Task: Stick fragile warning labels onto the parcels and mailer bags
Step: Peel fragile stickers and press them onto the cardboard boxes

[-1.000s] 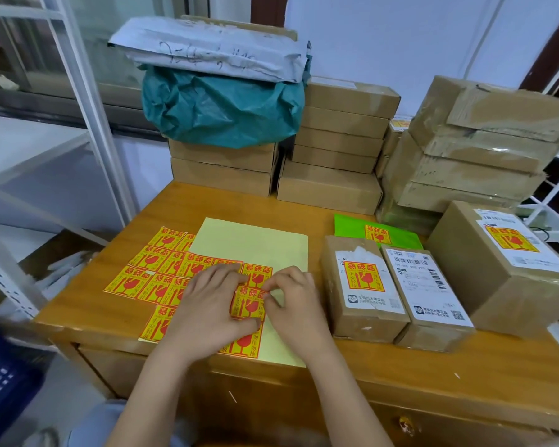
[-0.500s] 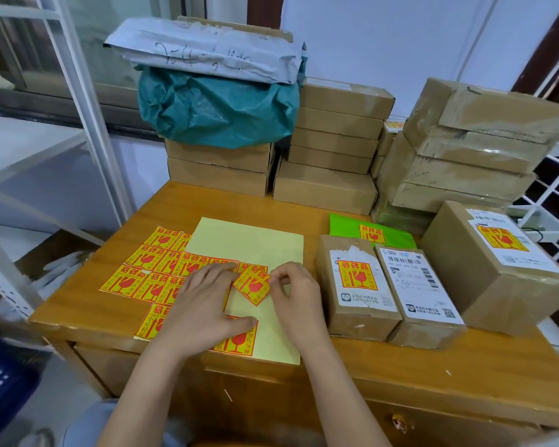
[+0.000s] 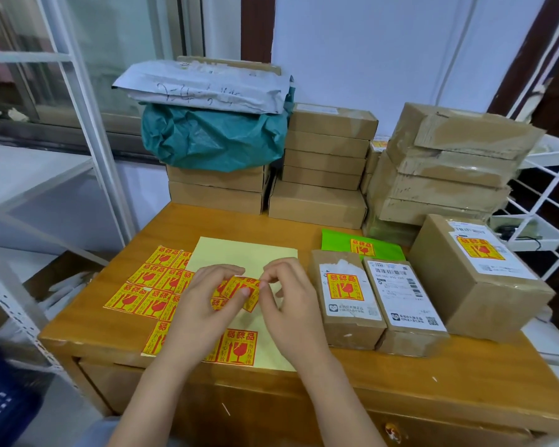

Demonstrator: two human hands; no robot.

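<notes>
The bench (image 3: 400, 375) is made of glossy varnished wood. The parcels (image 3: 317, 204) are formed of matt brown cardboard, some wrapped in shiny tape. The labels (image 3: 239, 346) are printed on smooth paper.

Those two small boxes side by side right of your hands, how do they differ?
The left box already carries a yellow and red fragile sticker on its white label; the right box has none. The right box's label shows barcodes near the top; the left box's label is partly torn there. The left box lies nearer the right hand.

Both are brown cardboard, alike in shape, lying flat and touching on the table.
</notes>
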